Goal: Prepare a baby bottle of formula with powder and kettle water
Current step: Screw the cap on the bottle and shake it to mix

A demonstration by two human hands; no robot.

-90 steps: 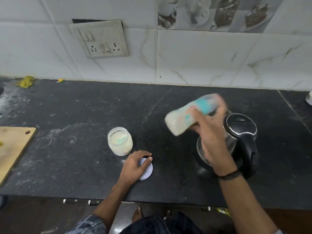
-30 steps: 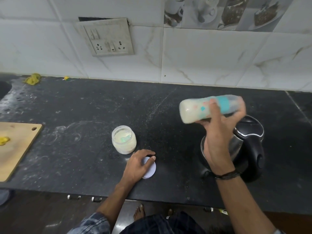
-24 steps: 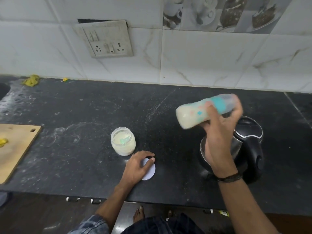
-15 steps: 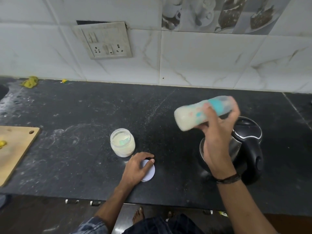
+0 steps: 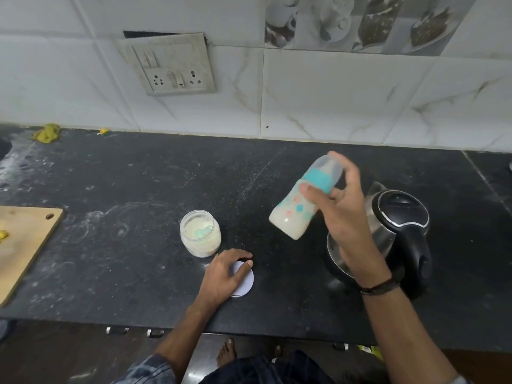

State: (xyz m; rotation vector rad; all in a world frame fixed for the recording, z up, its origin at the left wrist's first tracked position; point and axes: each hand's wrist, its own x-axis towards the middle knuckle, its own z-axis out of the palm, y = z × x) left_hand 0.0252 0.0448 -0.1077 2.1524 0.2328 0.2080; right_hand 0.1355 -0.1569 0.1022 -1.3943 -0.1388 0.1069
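My right hand (image 5: 342,209) grips a capped baby bottle (image 5: 297,209) with a teal collar, full of milky liquid, tilted in the air above the black counter (image 5: 124,189), its cap end up and to the right. Behind that hand stands the black and steel kettle (image 5: 399,223). An open jar of formula powder (image 5: 200,233) with a teal scoop inside sits left of the bottle. My left hand (image 5: 224,275) rests on the jar's white lid (image 5: 245,281), which lies flat on the counter.
A wooden cutting board (image 5: 22,245) lies at the left edge. A yellow rag (image 5: 47,132) sits at the back left by the tiled wall. A switch and socket plate (image 5: 169,65) hangs on the wall. Powder dust marks the counter.
The bottle swung from lying nearly level to a steeper tilt, its base now lower and cap end raised. My left hand stayed on the lid.
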